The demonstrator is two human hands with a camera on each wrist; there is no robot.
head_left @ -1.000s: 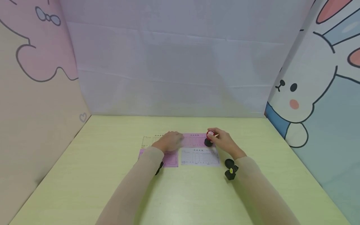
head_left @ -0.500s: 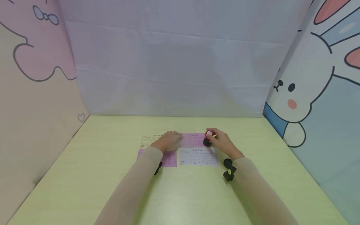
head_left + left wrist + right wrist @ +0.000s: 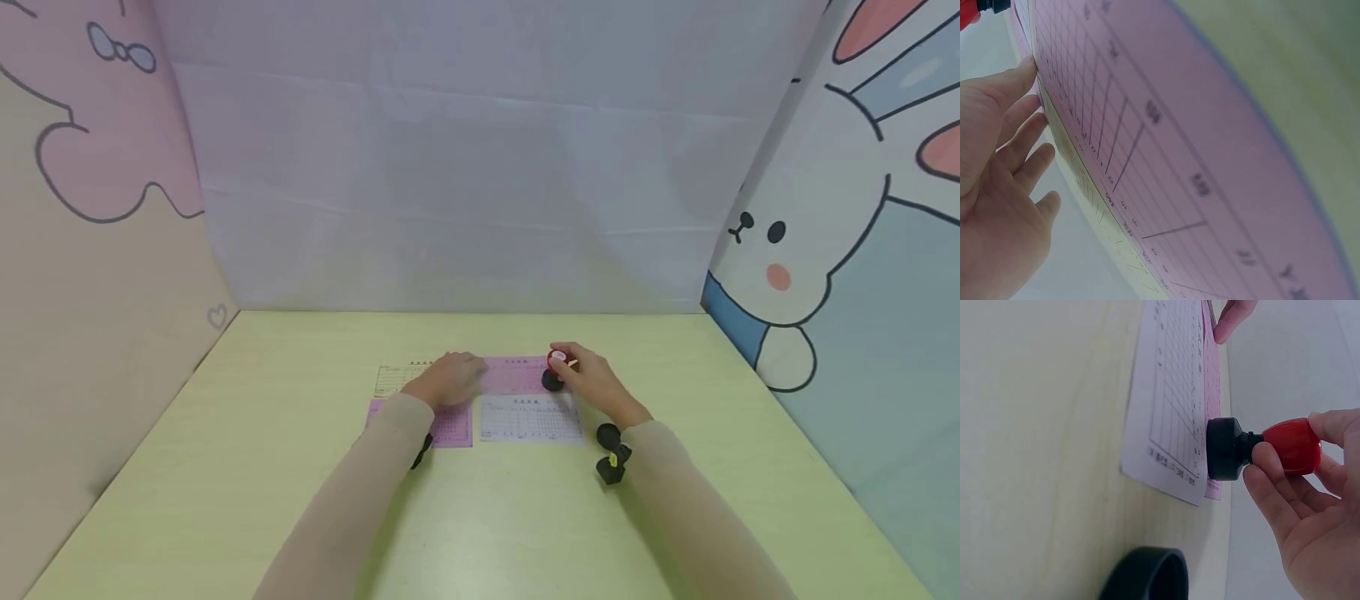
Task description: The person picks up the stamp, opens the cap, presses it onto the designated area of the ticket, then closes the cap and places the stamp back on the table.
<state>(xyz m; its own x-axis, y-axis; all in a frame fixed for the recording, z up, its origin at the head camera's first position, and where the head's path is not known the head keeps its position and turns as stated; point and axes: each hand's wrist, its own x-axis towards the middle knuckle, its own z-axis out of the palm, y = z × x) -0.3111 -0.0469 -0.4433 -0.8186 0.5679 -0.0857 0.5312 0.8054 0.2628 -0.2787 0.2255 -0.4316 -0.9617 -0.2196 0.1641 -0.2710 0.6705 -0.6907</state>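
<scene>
My right hand (image 3: 600,383) grips the red handle of a stamp (image 3: 558,360) with thumb and fingers. The stamp's round black base faces down against the right end of a pink printed form (image 3: 517,375). In the right wrist view the red-and-black stamp (image 3: 1291,447) looks upright to the paper, its stamping face hidden. My left hand (image 3: 450,379) rests on the left part of the pink form, where it meets a yellow form (image 3: 392,381). The left wrist view shows the left hand (image 3: 1004,144) with relaxed fingers, fingertips at the paper, holding nothing.
In front lie a white form (image 3: 531,419) and a magenta form (image 3: 453,427), partly under the left forearm. A hollow round black cap (image 3: 1175,572) stands on the table in the right wrist view. Printed panels (image 3: 810,250) and a pale back wall (image 3: 465,208) enclose the table.
Both hands and the stamp hold the same place on the forms. Only the head view has shifted slightly.
</scene>
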